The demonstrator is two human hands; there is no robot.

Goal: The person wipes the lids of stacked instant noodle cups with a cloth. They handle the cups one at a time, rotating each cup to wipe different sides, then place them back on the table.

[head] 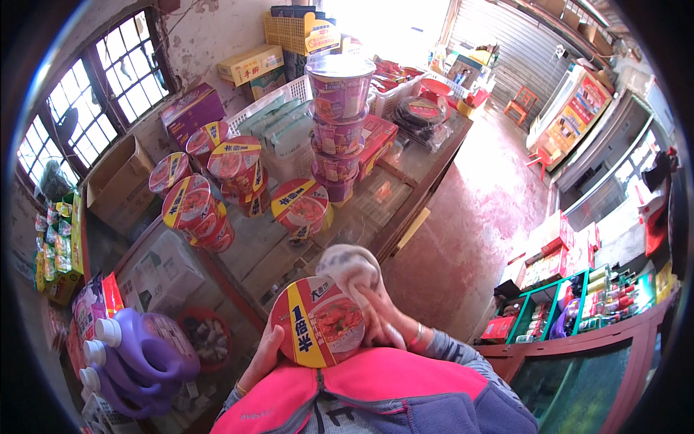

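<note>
An instant noodle bowl with a red and yellow lid (320, 323) is held upright close to the chest. My left hand (267, 350) grips its left side. On the bowl's right side, my right hand (382, 320) holds a pale, spotted cloth (349, 266) against the rim and wall. Ahead, on the glass-topped counter (260, 266), stands a single similar noodle tub (300, 203). Stacks of similar red and yellow tubs (190, 203) are to its left. A tall stack of purple noodle tubs (339, 135) rises behind it.
Purple detergent jugs (162, 342) stand at the lower left near an open cardboard box (122, 182). White baskets (398, 97) of packets and a red box (377, 141) sit farther along the counter. Right of the aisle are stocked green shelves (558, 304) and a small orange chair (521, 104).
</note>
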